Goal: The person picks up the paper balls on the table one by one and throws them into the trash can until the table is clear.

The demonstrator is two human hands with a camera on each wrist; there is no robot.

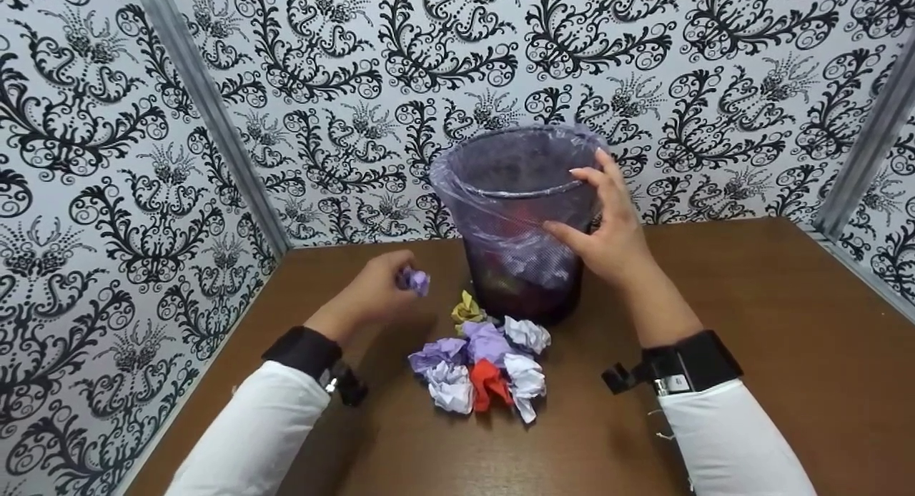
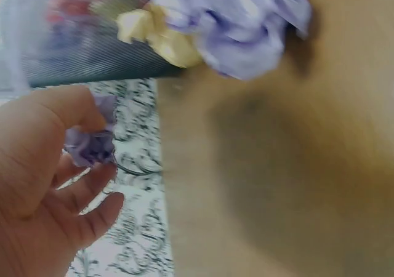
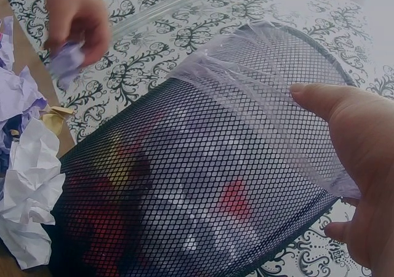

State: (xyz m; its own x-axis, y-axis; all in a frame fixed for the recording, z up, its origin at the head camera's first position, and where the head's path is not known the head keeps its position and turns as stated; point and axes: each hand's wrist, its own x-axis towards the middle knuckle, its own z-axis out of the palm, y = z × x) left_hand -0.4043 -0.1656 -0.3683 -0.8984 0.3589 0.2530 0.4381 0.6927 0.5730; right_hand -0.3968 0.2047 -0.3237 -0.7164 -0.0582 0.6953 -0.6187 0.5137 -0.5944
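My left hand (image 1: 368, 292) pinches a crumpled purple paper ball (image 1: 417, 282) between thumb and fingers, left of the bin. In the left wrist view the same paper ball (image 2: 92, 144) pokes out past the fingertips. With my right hand (image 1: 616, 242) I grip the right side of a black mesh waste bin (image 1: 525, 292), fingers at the rim and thumb on the outside. A translucent purple bag (image 1: 493, 221) lines the bin and folds over its rim. The bin is slightly tilted. Through the mesh, red, yellow and white crumpled papers (image 3: 237, 200) show inside.
In front of the bin lies a pile of crumpled papers: purple (image 1: 486, 342), white (image 1: 525, 378), red (image 1: 490, 385) and yellow (image 1: 467, 309). They rest on a brown table (image 1: 772, 317). Patterned black-and-white walls (image 1: 343, 110) stand behind and at both sides.
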